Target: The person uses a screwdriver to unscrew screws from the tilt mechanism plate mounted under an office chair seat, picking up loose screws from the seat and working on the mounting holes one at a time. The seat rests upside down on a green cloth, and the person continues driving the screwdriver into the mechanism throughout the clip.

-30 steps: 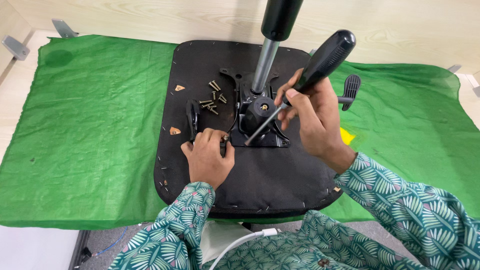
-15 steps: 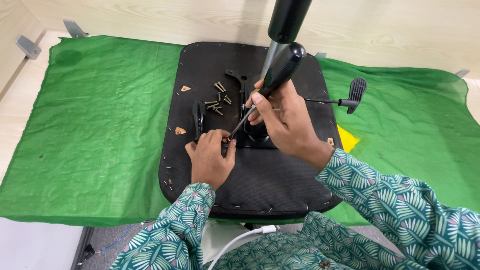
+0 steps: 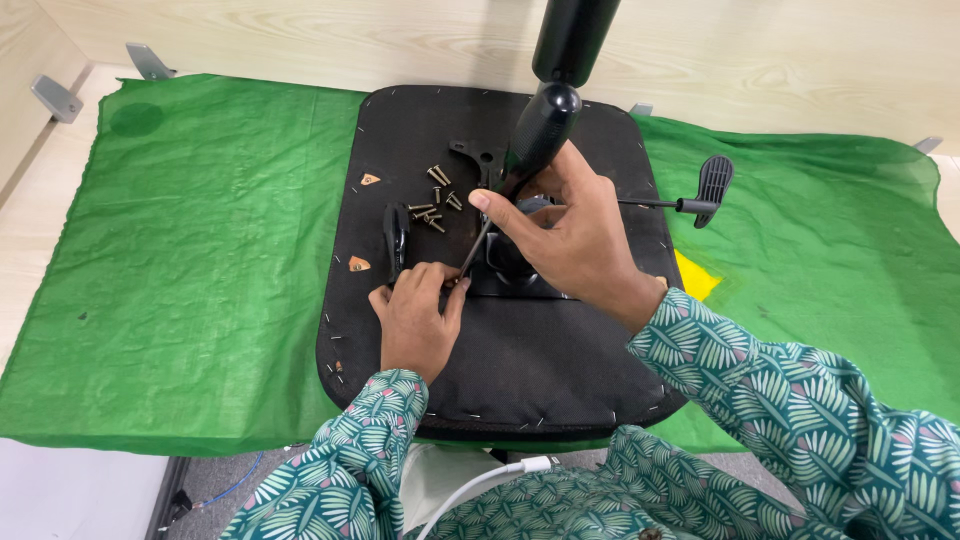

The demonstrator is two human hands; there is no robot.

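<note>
Right hand (image 3: pixel 575 235) w/ fingers wrapped round a black-handled screwdriver (image 3: pixel 525 160), over an upturned black chair seat (image 3: pixel 540 350) on green cloth (image 3: pixel 200 250). Its long axis slants: handle up and away, tip down-left by the left hand (image 3: pixel 415 315), whose fingers pinch at the tip; what they hold can't be told. Risk: tip may slip and jab those fingers. Loose screws (image 3: pixel 435 195) lie nearby.

Green cloth (image 3: pixel 190 250) covers the pale wooden floor (image 3: pixel 300 40).
</note>
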